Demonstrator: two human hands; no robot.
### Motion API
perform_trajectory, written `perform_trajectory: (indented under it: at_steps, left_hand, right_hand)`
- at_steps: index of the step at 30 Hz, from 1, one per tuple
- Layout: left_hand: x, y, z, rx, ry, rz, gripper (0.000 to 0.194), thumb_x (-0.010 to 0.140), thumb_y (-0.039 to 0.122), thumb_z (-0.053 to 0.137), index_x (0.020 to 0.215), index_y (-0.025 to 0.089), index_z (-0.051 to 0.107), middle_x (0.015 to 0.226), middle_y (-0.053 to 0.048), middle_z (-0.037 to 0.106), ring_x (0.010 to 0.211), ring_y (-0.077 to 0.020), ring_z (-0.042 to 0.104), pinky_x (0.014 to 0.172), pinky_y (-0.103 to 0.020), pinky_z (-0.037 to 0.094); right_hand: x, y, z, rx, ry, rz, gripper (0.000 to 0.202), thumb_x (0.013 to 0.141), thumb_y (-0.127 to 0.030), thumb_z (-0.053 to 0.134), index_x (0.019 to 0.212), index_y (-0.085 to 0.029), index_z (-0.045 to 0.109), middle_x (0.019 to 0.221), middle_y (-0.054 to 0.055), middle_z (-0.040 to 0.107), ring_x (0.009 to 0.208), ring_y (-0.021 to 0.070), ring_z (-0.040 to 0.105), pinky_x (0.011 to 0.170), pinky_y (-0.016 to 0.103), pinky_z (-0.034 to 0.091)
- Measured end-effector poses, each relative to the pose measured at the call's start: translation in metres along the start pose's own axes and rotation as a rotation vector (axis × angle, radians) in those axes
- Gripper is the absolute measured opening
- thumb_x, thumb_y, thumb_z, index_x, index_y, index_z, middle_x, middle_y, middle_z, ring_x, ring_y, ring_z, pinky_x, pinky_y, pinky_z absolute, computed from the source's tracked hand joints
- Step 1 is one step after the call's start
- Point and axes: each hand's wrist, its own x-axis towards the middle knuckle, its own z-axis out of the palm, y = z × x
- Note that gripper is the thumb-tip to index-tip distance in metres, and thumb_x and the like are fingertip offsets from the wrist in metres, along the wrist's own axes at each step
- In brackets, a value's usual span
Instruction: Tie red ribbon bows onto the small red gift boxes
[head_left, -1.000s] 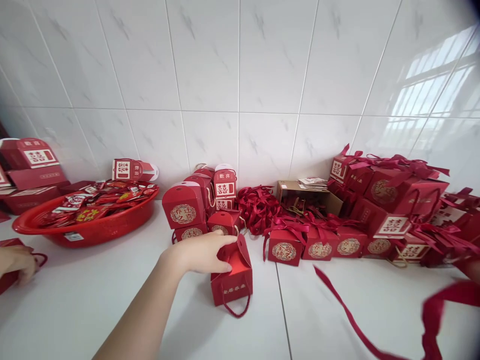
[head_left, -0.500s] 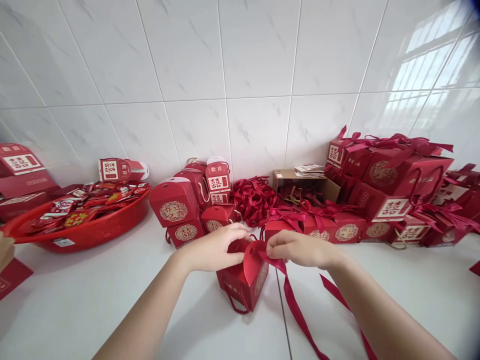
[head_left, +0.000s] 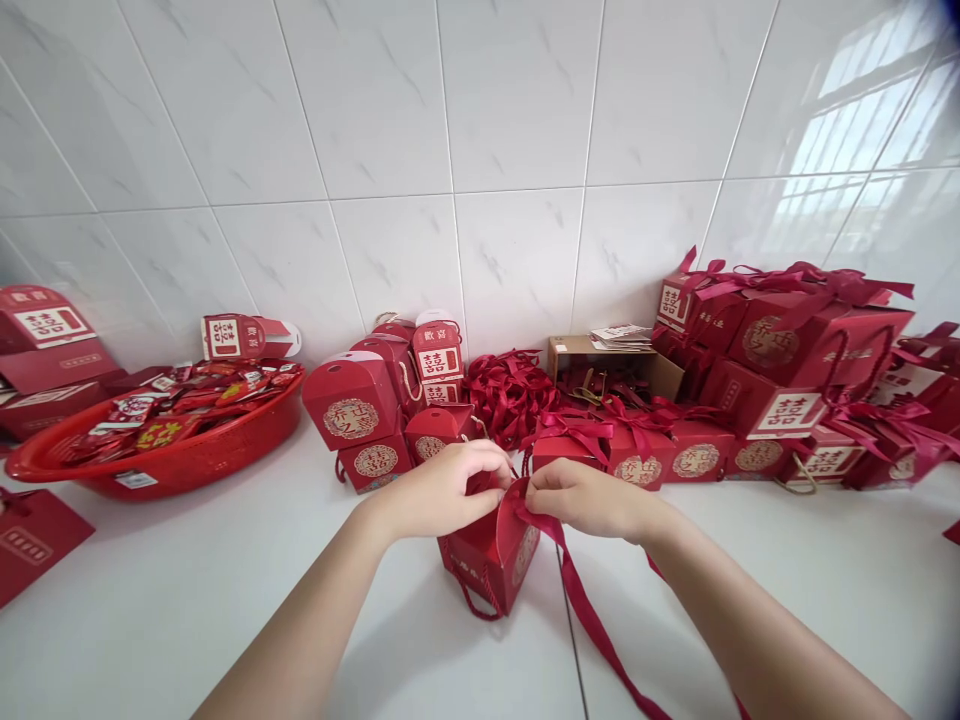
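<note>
A small red box (head_left: 487, 560) with a gold round emblem and red rope handles stands on the white table in front of me. My left hand (head_left: 454, 488) is closed on the box's top flaps from the left, its fingertips partly hidden behind them. My right hand (head_left: 581, 492) pinches a dark red ribbon (head_left: 589, 610) at the rounded flap on the right side. The ribbon's tail trails down over the table toward the bottom edge, partly behind my right forearm.
A red basin (head_left: 202, 450) of wrapped sweets stands left, beside a red box (head_left: 37, 540). Stacked red boxes (head_left: 352, 405), a ribbon heap (head_left: 510, 395), an open carton (head_left: 664, 370) and ribboned boxes (head_left: 795, 345) line the tiled wall.
My right hand and the ribbon have moved slightly left, closer to my left hand and the flap. At the far left, another person's hand has gone out of view, leaving the red box there.
</note>
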Motion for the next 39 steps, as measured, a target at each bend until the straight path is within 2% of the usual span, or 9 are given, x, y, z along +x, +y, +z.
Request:
perform_trajectory:
  at_steps: [3,5,9,13,20,23,29,35,39]
  left_hand:
    - [0.000,0.001,0.001,0.005,0.017,0.009,0.013,0.084,0.025,0.046,0.078,0.021,0.057,0.102,-0.003,0.062,0.089,-0.0185,0.059,0.076,-0.030,0.045]
    - [0.000,0.001,0.002,-0.002,0.046,0.010,0.014,0.085,0.026,0.045,0.077,0.021,0.055,0.095,-0.002,0.061,0.084,-0.0171,0.057,0.074,-0.030,0.045]
    - [-0.001,0.002,0.001,-0.037,0.136,0.013,0.014,0.088,0.028,0.044,0.082,0.022,0.054,0.091,-0.001,0.058,0.082,-0.0153,0.056,0.076,-0.029,0.045]
    - [-0.002,0.010,0.001,-0.117,0.294,0.047,0.014,0.089,0.029,0.044,0.084,0.022,0.054,0.095,-0.001,0.054,0.086,-0.0146,0.055,0.080,-0.028,0.047]
    - [-0.010,0.023,-0.004,-0.169,0.456,0.028,0.013,0.090,0.034,0.045,0.087,0.023,0.052,0.098,-0.003,0.055,0.093,-0.0165,0.056,0.085,-0.030,0.048]
    - [-0.018,0.014,-0.014,-0.091,0.368,-0.140,0.024,0.086,0.045,0.049,0.099,0.025,0.051,0.104,-0.003,0.059,0.098,-0.0202,0.057,0.086,-0.034,0.047]
    - [-0.024,-0.019,-0.026,0.183,-0.048,-0.437,0.045,0.064,0.049,0.067,0.101,0.026,0.058,0.093,-0.002,0.067,0.082,-0.0235,0.063,0.062,-0.029,0.046]
    - [-0.016,-0.024,-0.029,0.144,-0.012,-0.373,0.033,0.076,0.041,0.052,0.104,0.025,0.059,0.080,0.000,0.065,0.069,-0.0187,0.060,0.054,-0.024,0.039]
    - [-0.012,-0.017,-0.021,0.056,-0.021,-0.253,0.031,0.079,0.038,0.050,0.106,0.024,0.057,0.079,0.001,0.062,0.072,-0.0179,0.058,0.060,-0.025,0.041]
  right_hand:
    - [-0.003,-0.001,0.000,-0.074,0.049,0.021,0.024,0.079,-0.030,0.047,0.059,-0.019,0.037,0.058,-0.004,0.035,0.052,0.0089,0.031,0.050,0.025,0.024]
    - [-0.005,-0.002,0.000,-0.130,0.177,0.022,0.022,0.081,-0.034,0.048,0.066,-0.018,0.047,0.064,-0.002,0.047,0.057,0.0111,0.042,0.053,0.026,0.032]
    - [-0.006,-0.008,0.002,-0.135,0.403,-0.183,0.026,0.084,-0.040,0.052,0.098,-0.020,0.061,0.101,0.006,0.061,0.094,0.0191,0.056,0.080,0.032,0.043]
    - [-0.003,-0.015,0.005,0.074,0.363,-0.346,0.026,0.085,-0.033,0.055,0.105,-0.018,0.061,0.107,0.007,0.064,0.100,0.0172,0.059,0.088,0.032,0.045]
    - [-0.006,-0.020,0.007,0.184,0.292,-0.411,0.020,0.085,-0.034,0.056,0.080,-0.016,0.064,0.078,0.001,0.064,0.072,0.0119,0.057,0.069,0.025,0.044]
    - [-0.017,-0.026,0.002,0.218,0.349,-0.435,0.019,0.085,-0.033,0.057,0.078,-0.017,0.062,0.076,0.000,0.060,0.069,0.0113,0.053,0.066,0.024,0.043]
    - [-0.066,-0.044,-0.011,0.447,0.604,-0.552,0.013,0.082,-0.035,0.063,0.082,-0.022,0.062,0.080,0.002,0.061,0.075,0.0161,0.058,0.066,0.027,0.046]
    - [-0.087,-0.050,-0.014,0.556,0.791,-0.693,0.013,0.087,-0.032,0.054,0.078,-0.025,0.061,0.096,0.003,0.062,0.089,0.0178,0.058,0.080,0.029,0.046]
    - [-0.054,-0.038,-0.011,0.450,0.558,-0.464,0.017,0.084,-0.033,0.054,0.072,-0.021,0.056,0.089,0.003,0.059,0.078,0.0166,0.054,0.066,0.026,0.043]
